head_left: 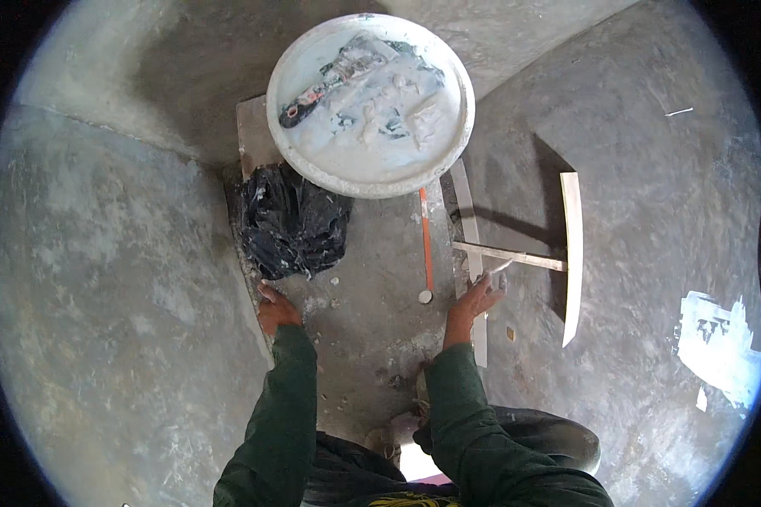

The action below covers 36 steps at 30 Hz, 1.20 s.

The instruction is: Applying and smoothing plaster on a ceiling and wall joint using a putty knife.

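My left hand [277, 310] is low over the left edge of the dusty grey slab, just below a crumpled black plastic bag [294, 224]. Its fingers are apart and nothing shows in them. On the other side, my right hand [475, 306] hangs over the slab's right edge, fingers apart. A pale sliver [500, 266] shows at its fingertips; whether it touches the hand I cannot tell. Close by is a T-shaped wooden piece: a thin crossbar [516, 255] joined to a longer pale board [572, 262].
Ahead stands a round white tub [372, 188] with white paste and a dirty tool with a dark handle [303, 108] in it. An orange strip [426, 241] ends at a white disc [425, 297]. Grey plastered walls flank the slab; a white patch [719, 346] marks the right one.
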Each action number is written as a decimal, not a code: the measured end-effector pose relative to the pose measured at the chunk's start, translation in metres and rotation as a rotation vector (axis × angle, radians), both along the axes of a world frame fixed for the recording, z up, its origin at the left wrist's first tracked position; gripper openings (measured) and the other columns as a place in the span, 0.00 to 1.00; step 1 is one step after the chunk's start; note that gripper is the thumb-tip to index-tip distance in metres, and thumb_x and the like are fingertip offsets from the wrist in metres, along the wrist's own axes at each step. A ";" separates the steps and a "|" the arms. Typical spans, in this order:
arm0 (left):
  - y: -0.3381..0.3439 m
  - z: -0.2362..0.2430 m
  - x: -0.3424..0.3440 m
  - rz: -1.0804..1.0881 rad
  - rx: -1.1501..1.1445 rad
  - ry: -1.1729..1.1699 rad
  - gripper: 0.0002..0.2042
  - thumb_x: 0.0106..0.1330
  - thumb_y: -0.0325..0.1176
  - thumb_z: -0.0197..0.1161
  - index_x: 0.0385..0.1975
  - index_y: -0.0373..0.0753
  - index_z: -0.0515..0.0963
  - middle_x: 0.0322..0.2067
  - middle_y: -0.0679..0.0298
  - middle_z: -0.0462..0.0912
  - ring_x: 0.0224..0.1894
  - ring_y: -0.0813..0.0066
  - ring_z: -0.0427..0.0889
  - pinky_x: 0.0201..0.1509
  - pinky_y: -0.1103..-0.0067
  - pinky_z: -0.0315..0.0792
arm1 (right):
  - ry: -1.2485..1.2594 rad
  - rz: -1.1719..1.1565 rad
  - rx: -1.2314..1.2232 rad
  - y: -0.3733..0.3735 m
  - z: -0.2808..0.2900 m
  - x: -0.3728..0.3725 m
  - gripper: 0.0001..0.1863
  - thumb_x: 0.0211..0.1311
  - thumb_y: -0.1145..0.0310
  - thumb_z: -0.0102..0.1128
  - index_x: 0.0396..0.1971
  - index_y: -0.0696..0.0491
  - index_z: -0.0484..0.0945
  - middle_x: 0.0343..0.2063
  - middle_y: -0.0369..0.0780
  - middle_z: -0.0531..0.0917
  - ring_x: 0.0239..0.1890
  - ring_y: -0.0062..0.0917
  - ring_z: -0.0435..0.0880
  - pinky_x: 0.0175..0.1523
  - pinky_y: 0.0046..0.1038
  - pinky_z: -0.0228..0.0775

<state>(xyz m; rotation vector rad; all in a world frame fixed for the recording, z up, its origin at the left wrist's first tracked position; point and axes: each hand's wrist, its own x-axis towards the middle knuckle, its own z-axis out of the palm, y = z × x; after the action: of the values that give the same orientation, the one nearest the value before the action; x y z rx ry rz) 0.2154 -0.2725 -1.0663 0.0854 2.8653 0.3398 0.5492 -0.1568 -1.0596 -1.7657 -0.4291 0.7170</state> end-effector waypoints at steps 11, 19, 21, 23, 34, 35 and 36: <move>-0.007 -0.023 0.007 -0.051 -0.019 -0.079 0.34 0.78 0.58 0.40 0.41 0.30 0.86 0.38 0.39 0.87 0.43 0.34 0.84 0.51 0.49 0.75 | -0.347 0.015 -0.332 0.017 -0.013 0.009 0.40 0.70 0.53 0.62 0.72 0.60 0.56 0.62 0.58 0.73 0.62 0.49 0.76 0.66 0.47 0.67; -0.022 -0.021 -0.008 -0.083 -0.032 -0.038 0.35 0.78 0.58 0.40 0.45 0.30 0.84 0.41 0.38 0.86 0.44 0.36 0.84 0.49 0.49 0.76 | -0.440 0.113 -0.518 0.005 -0.024 -0.004 0.45 0.68 0.46 0.63 0.75 0.57 0.54 0.64 0.55 0.74 0.65 0.49 0.75 0.69 0.45 0.64; -0.025 -0.023 -0.006 -0.182 -0.026 -0.034 0.36 0.78 0.60 0.39 0.45 0.29 0.84 0.40 0.38 0.86 0.44 0.36 0.84 0.49 0.49 0.76 | -0.496 0.071 -0.505 0.010 -0.038 0.001 0.44 0.68 0.47 0.63 0.74 0.57 0.56 0.64 0.55 0.74 0.65 0.47 0.75 0.69 0.45 0.65; 0.007 -0.016 0.016 -0.061 0.042 -0.136 0.37 0.77 0.62 0.39 0.45 0.29 0.85 0.40 0.39 0.86 0.43 0.37 0.85 0.49 0.49 0.76 | -0.737 0.188 -0.454 0.020 -0.065 0.052 0.40 0.68 0.52 0.66 0.70 0.58 0.60 0.64 0.52 0.75 0.66 0.44 0.75 0.68 0.43 0.66; -0.003 -0.007 0.001 -0.023 0.138 0.001 0.41 0.75 0.67 0.40 0.41 0.28 0.86 0.39 0.37 0.86 0.43 0.35 0.84 0.48 0.50 0.75 | -0.390 0.134 -0.142 0.021 0.008 -0.015 0.35 0.66 0.51 0.66 0.64 0.57 0.66 0.56 0.51 0.78 0.59 0.45 0.78 0.63 0.44 0.67; -0.007 -0.009 -0.001 -0.030 0.193 0.009 0.42 0.75 0.68 0.40 0.41 0.28 0.86 0.39 0.36 0.86 0.44 0.35 0.84 0.49 0.50 0.75 | -0.438 0.152 -0.175 0.021 0.008 -0.018 0.33 0.68 0.51 0.63 0.62 0.59 0.66 0.55 0.52 0.77 0.57 0.47 0.77 0.62 0.45 0.66; -0.004 -0.011 0.008 -0.026 0.194 -0.004 0.42 0.75 0.68 0.40 0.41 0.28 0.86 0.39 0.36 0.86 0.44 0.35 0.84 0.49 0.50 0.75 | -0.503 0.165 -0.203 0.024 0.008 -0.012 0.31 0.70 0.51 0.61 0.60 0.60 0.66 0.53 0.54 0.76 0.55 0.49 0.77 0.61 0.45 0.65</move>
<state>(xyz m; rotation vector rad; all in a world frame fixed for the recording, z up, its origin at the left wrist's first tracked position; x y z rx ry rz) 0.2232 -0.2761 -1.0772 0.1569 2.8164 0.6110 0.5375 -0.1323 -1.0511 -2.1223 -0.8736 0.4311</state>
